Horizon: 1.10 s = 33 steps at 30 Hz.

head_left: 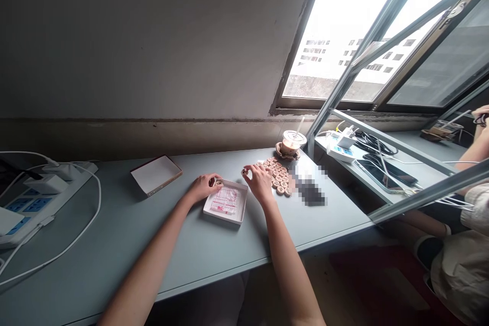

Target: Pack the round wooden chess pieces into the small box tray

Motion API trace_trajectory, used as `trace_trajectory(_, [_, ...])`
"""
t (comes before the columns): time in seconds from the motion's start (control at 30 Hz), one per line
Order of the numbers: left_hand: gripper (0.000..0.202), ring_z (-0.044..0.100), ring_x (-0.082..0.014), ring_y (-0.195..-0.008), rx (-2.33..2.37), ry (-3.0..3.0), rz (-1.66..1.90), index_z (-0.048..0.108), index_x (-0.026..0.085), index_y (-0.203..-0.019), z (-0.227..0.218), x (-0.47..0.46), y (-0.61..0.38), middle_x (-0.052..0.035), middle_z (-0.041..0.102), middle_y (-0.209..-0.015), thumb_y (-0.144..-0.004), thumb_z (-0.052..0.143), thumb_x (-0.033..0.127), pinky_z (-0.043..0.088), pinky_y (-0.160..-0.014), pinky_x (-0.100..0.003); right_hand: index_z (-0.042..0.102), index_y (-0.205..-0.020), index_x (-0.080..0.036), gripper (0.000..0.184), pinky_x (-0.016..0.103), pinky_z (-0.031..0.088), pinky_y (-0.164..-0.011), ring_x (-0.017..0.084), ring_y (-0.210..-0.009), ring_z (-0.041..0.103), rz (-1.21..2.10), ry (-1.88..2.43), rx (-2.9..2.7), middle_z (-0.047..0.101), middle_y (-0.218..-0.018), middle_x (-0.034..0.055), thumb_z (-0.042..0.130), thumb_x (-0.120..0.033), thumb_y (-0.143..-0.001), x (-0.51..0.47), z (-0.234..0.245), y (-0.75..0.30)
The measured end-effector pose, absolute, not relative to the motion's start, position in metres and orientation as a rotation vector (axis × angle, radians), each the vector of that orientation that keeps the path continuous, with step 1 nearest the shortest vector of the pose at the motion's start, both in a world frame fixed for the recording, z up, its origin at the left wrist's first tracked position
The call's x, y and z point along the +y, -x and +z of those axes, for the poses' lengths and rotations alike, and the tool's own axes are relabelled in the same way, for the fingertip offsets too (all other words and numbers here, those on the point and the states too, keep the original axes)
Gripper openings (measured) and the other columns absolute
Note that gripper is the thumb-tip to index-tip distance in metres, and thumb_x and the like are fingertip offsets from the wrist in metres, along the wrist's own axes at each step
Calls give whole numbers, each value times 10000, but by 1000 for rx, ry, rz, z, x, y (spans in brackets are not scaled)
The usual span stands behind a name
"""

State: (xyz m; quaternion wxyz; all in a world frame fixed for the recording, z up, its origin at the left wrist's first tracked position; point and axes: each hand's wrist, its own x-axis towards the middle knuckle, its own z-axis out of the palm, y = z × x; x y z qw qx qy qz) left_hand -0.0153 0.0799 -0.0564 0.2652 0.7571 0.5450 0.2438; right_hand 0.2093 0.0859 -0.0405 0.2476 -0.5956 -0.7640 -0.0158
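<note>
My left hand [204,185] rests at the far left corner of a shallow white box tray [236,215], its fingers pinched on a round wooden game piece [219,182]. Inside the tray lies a folded clear plastic sheet with red print [224,199]. My right hand [259,181] hovers at the tray's far right corner and pinches another round wooden piece [244,170] between its fingertips. Just right of that hand lies a cluster of several round wooden pieces [280,176] with markings on top.
A box lid [156,174] lies open side up at the left. A power strip with white cables [36,196] is at the far left. An iced drink cup [293,142] stands behind the pieces. Another person sits at the right by a phone [387,172] and chargers.
</note>
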Motion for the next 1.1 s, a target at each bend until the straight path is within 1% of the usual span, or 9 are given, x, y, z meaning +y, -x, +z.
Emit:
trace_trajectory(0.07, [358, 558, -172, -700, 1466, -2051, 661, 666, 213, -1004, -57, 80, 15, -25, 639, -773, -760, 557, 450, 403, -640, -257, 633, -1052, -243, 208, 321, 321, -856, 178, -928, 569, 89, 1459, -2141, 678, -994, 34, 511, -338, -913, 83, -36, -207])
trace_trajectory(0.17, [363, 570, -179, -721, 1475, -2058, 659, 669, 211, -1010, -57, 81, 15, -35, 664, -814, -762, 555, 451, 418, -667, -265, 651, -1011, -255, 181, 271, 348, -804, 154, -930, 559, 234, 1233, -2291, 661, -1002, 18, 570, -355, -884, 78, -33, -198])
trace_trajectory(0.3, [359, 594, -191, -777, 1458, -2062, 663, 672, 219, -1009, -57, 81, 15, -43, 691, -900, -775, 541, 458, 431, -703, -269, 679, -973, -265, 152, 273, 335, -782, 165, -920, 533, 168, 1218, -2430, 638, -957, 20, 643, -326, -838, 74, -34, -188])
trace_trajectory(0.43, [348, 607, -205, -839, 1444, -2060, 674, 671, 230, -1005, -56, 80, 15, -45, 699, -981, -775, 547, 459, 439, -734, -274, 680, -974, -259, 134, 286, 303, -767, 157, -852, 545, 107, 1259, -2492, 653, -911, 17, 619, -295, -860, 72, -33, -185])
trace_trajectory(0.7, [361, 597, -201, -822, 1460, -2035, 684, 666, 217, -1001, -56, 81, 15, -45, 695, -956, -792, 520, 474, 427, -691, -271, 674, -883, -227, 71, 296, 276, -789, 150, -803, 567, 157, 1261, -2468, 700, -826, 6, 625, -270, -853, 71, -31, -186])
trace_trajectory(0.87, [340, 569, -183, -723, 1529, -2028, 649, 657, 226, -983, -56, 80, 11, -24, 643, -797, -817, 498, 477, 399, -651, -271, 658, -917, -253, 93, 297, 288, -803, 149, -854, 563, 125, 1341, -2301, 687, -886, -12, 569, -248, -888, 78, -30, -201])
trace_trajectory(0.93, [324, 568, -196, -781, 1568, -2029, 669, 661, 230, -962, -58, 79, 9, -30, 613, -811, -803, 526, 478, 413, -698, -279, 654, -955, -247, 117, 313, 291, -818, 173, -926, 554, 20, 1495, -2195, 673, -960, 14, 557, -240, -889, 81, -31, -212])
trace_trajectory(1.0, [304, 549, -222, -924, 1615, -2024, 756, 668, 234, -936, -60, 80, 6, -50, 576, -892, -783, 565, 476, 426, -795, -295, 654, -984, -235, 140, 334, 295, -831, 206, -991, 538, -45, 1667, -2130, 651, -1023, 46, 577, -261, -870, 83, -34, -224])
trace_trajectory(1.1, [305, 463, -246, -1110, 1656, -1930, 882, 677, 257, -968, -65, 81, 3, -69, 503, -1024, -787, 573, 480, 408, -928, -331, 673, -952, -232, 145, 354, 302, -840, 234, -1021, 535, 18, 1827, -2137, 635, -1054, 65, 615, -298, -837, 86, -40, -238])
